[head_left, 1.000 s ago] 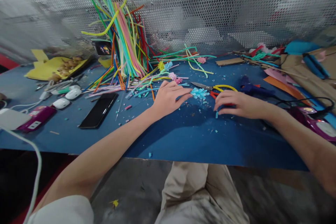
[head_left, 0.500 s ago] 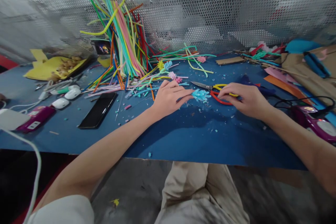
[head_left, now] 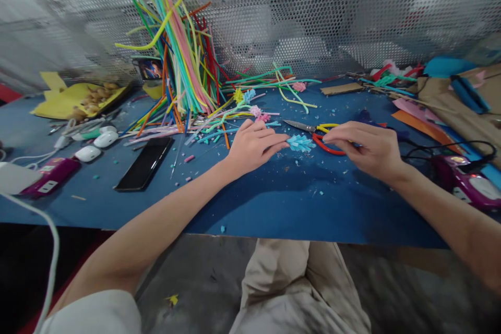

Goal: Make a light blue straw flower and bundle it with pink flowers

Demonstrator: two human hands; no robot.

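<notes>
My left hand [head_left: 258, 144] pinches the end of a light blue fuzzy piece of pipe cleaner [head_left: 300, 143], shaped like a feathery flower, between thumb and fingers just above the table. My right hand [head_left: 370, 146] is closed in a pinch to the right of it, over the handles of a pair of scissors [head_left: 329, 151]. These scissors have one red and one yellow handle, lie on the table and point left. Whatever the right fingertips hold, if anything, is too small to make out.
A tall bundle of coloured pipe cleaners [head_left: 188, 62] leans on the perforated metal screen [head_left: 250, 26]. Small pipe-cleaner flowers [head_left: 256, 111] lie behind my left hand. A black phone [head_left: 144, 165] and purple power strip [head_left: 50, 176] lie left; a purple device [head_left: 472, 182] and cardboard [head_left: 438, 94] right.
My right hand has shifted slightly and come off the scissors' handles, which stay on the table. My left hand keeps its pinch on the blue piece. The view has shifted slightly.
</notes>
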